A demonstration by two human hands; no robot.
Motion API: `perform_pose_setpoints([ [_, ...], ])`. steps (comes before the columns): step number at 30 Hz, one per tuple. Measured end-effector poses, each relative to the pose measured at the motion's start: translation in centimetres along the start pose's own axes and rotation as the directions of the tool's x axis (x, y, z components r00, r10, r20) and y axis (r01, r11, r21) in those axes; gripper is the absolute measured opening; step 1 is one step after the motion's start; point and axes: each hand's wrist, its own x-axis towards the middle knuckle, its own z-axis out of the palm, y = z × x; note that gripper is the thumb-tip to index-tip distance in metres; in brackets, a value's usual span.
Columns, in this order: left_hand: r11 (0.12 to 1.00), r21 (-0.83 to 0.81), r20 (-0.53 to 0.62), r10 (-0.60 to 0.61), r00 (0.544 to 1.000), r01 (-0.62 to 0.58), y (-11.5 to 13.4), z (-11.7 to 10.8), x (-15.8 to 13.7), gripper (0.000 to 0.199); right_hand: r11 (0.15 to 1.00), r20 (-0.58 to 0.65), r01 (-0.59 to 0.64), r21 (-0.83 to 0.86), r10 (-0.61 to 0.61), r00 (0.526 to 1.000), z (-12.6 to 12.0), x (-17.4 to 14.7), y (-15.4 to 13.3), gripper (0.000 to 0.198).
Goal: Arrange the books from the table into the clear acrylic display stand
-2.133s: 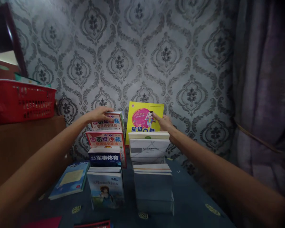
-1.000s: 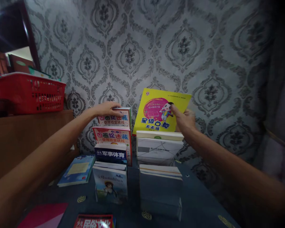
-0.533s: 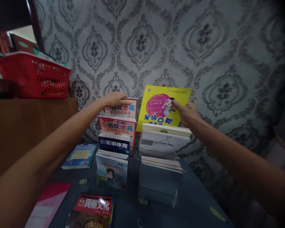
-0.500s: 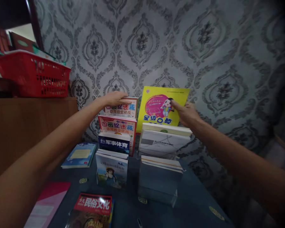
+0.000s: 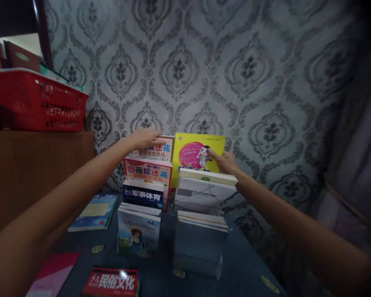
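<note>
My right hand (image 5: 226, 161) grips the right side of a yellow workbook (image 5: 185, 144), thumb on its cover and fingers behind. The workbook stands upright, its lower part hidden behind a row of white books (image 5: 204, 194). My left hand (image 5: 144, 139) lies over the top edge of the rearmost picture book (image 5: 142, 153), with a finger or thumb across its front and the rest partly hidden. Before it stand a similar red-edged picture book (image 5: 146, 173), a dark blue book (image 5: 142, 196) and a light blue book (image 5: 139, 235) with a figure in a hat.
A grey-blue book block (image 5: 199, 243) stands front right in a clear holder. Flat on the dark table (image 5: 244, 268) lie a blue book (image 5: 95, 212), a pink booklet (image 5: 54, 272) and a red-covered book (image 5: 111, 282). A red basket (image 5: 62, 103) sits on the wooden cabinet (image 5: 40, 173); patterned wallpaper is behind.
My right hand has lowered the yellow workbook behind the white books and brought it closer to the picture books. My left hand stays at the rear picture book. The view has shifted slightly.
</note>
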Motion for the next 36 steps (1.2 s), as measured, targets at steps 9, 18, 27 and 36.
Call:
perform_pose_setpoints([
  [9, 0.999, 0.017, 0.012, 0.043, 0.999, -0.043, 0.3, -1.0, -1.2, 0.052, 1.000, 0.051, 0.012, 0.020, -0.013, 0.999, -1.0, -1.7, 0.2, 0.015],
  [18, 0.997, -0.034, -0.310, 0.051, 0.949, -0.065, 0.6, -0.8, -3.8, 0.046, 0.991, -0.016, 0.135, 0.003, -0.135, 0.991, -2.2, -5.1, -0.8, 0.036],
  [27, 0.943, -0.078, -0.351, 0.278, 0.894, -0.323, 10.2, 2.0, -8.8, 0.029, 0.888, -0.050, 0.388, -0.247, -0.412, 0.910, -3.9, -12.8, 1.1, 0.050],
  [36, 0.963, 0.168, -0.202, 0.243, 0.949, -0.211, 14.1, 4.7, -5.4, 0.038, 0.985, 0.065, 0.132, -0.112, -0.126, 0.990, -3.5, -10.8, 4.6, 0.047],
])
